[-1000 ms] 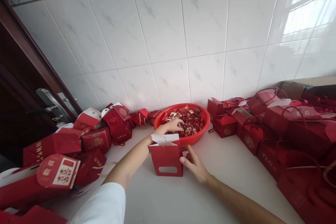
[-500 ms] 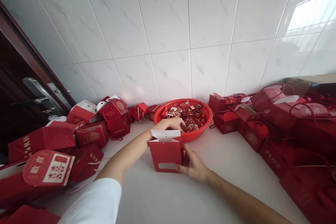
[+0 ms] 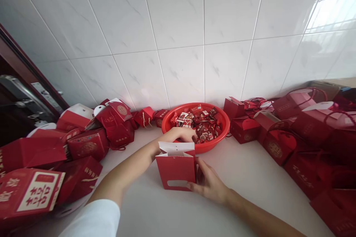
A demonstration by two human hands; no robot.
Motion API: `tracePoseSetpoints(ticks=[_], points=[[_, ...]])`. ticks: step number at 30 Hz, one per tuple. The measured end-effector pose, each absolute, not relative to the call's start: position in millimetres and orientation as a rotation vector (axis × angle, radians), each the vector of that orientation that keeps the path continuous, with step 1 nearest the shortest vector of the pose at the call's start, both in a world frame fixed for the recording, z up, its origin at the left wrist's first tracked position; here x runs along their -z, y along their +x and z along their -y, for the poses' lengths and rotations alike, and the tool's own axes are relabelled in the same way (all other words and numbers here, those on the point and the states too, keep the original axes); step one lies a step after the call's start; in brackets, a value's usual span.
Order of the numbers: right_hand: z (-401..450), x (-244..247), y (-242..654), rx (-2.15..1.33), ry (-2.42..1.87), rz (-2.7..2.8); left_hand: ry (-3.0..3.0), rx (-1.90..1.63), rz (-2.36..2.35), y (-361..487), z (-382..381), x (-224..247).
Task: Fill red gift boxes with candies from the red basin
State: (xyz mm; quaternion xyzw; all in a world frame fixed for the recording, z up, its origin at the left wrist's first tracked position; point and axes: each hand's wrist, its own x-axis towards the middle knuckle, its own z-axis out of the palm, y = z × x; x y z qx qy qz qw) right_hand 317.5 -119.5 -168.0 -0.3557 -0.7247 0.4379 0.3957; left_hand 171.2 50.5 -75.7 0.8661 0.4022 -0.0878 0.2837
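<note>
A small red paper gift box [image 3: 175, 172] stands upright on the white table, its white-lined top open toward me. My right hand [image 3: 210, 183] grips the box's right side near the bottom, thumb on the front face. Beyond the box, my left hand [image 3: 185, 133] reaches over the near rim of a red plastic basket [image 3: 214, 144]. Its fingers curl down among the wrapped candies [image 3: 204, 122]; the fingertips are partly hidden, and I cannot see what they hold.
Red gift boxes [image 3: 89, 143] are heaped on the left of the table. More red boxes and bags [image 3: 278, 144] crowd the right side. A tiled wall [image 3: 180, 74] rises behind the basket, and a door handle [image 3: 19, 89] shows at far left.
The view has shifted slightly, so the side heaps appear further apart. My left hand stays in the basket, its fingers slightly more curled; my right hand keeps hold of the box.
</note>
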Motion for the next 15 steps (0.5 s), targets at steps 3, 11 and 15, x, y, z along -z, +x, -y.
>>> tracePoseSetpoints(ticks=[3,11,15], points=[[118.7,169.8,318.0,-1.140,-0.881,1.884,2.302,0.389,-1.001,173.4,-45.3,66.5],[119.0,170.4,318.4,-1.133,-0.888,1.890,2.238,0.314,-0.907,166.8,-42.8,58.5],[119.6,169.4,317.9,-1.141,-0.911,1.872,2.258,-0.281,-0.971,161.3,-50.0,57.0]])
